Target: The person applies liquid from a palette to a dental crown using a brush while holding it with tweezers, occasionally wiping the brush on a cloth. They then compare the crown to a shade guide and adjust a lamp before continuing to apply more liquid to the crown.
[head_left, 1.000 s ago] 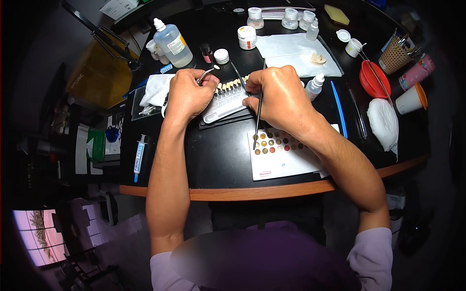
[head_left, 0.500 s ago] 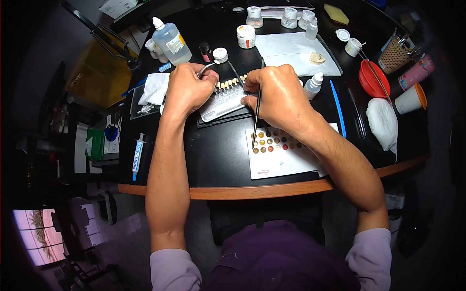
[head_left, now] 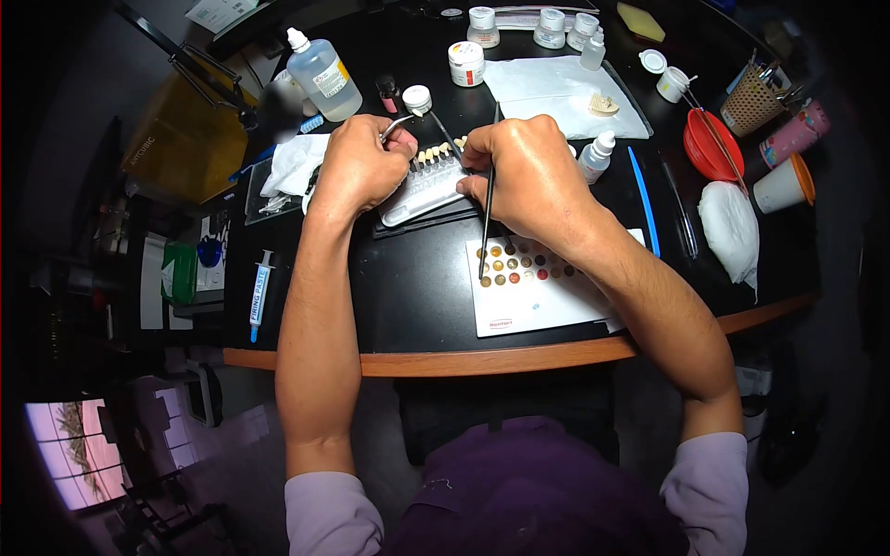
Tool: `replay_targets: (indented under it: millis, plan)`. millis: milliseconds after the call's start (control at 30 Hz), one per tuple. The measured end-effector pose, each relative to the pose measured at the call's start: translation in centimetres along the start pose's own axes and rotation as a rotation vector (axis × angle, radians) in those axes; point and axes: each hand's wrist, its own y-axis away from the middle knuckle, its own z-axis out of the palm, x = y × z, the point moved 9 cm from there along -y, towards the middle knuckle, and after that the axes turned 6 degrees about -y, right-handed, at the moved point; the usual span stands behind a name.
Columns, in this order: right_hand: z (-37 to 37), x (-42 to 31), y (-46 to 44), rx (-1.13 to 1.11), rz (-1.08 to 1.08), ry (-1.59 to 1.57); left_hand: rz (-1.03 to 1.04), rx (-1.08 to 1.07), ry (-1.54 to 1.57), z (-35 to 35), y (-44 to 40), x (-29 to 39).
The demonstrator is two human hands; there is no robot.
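Note:
My left hand is closed around curved metal tweezers, whose tip holds a small pale tooth-like piece. My right hand pinches a thin dark brush that slants up toward that piece; whether it touches, I cannot tell. A second long dark brush also sits in the right hand, its lower end over a white palette with rows of coloured stains. Between my hands lies a tooth shade guide with a row of tooth-shaped tabs, partly covered by the right fingers.
A large clear bottle and a small white jar stand beyond my left hand. A dental model rests on white paper. To the right are a dropper bottle, a red bowl and a cup; a syringe lies left.
The whole view has shifted slightly, so the table items sit a little higher. Both hands keep their grips and nearly the same position over the shade guide.

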Motion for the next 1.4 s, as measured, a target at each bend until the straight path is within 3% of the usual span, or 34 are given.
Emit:
replay_targets:
  millis: [200,333,500,600,800,967,1067,1200,1400]
  plan:
    - [0.1,0.1,0.0,0.027,-0.046,-0.042,0.004,0.257,0.077,-1.2,-1.4,-1.5]
    - [0.3,0.3,0.1,0.039,-0.063,-0.051,0.059,0.409,0.333,-3.2,-1.2,-1.7]
    - [-0.7,-0.3,0.9,0.107,-0.11,-0.06,0.073,0.236,0.566,-3.3,0.8,1.3]
    - [-2.5,-0.8,1.8,0.266,-0.162,-0.214,0.132,0.134,0.675,-2.3,1.9,2.6]
    - [-2.8,0.8,3.3,0.331,-0.078,-0.609,0.221,0.055,0.746,-1.2,3.7,4.7]
    - [-4.7,1.7,4.3,0.239,0.032,-0.703,0.415,0.134,0.337,-2.7,4.6,4.8]
    - [-4.6,2.0,4.8,0.12,0.113,-0.854,0.436,-0.033,0.092,-2.0,4.7,5.1]
    - [-4.0,2.3,4.7,-0.011,0.143,-0.893,0.42,-0.177,0.024,-0.8,5.0,5.2]
    - [-3.9,2.4,5.0,-0.029,0.232,-0.922,0.524,-0.245,0.022,-0.1,6.0,6.4]
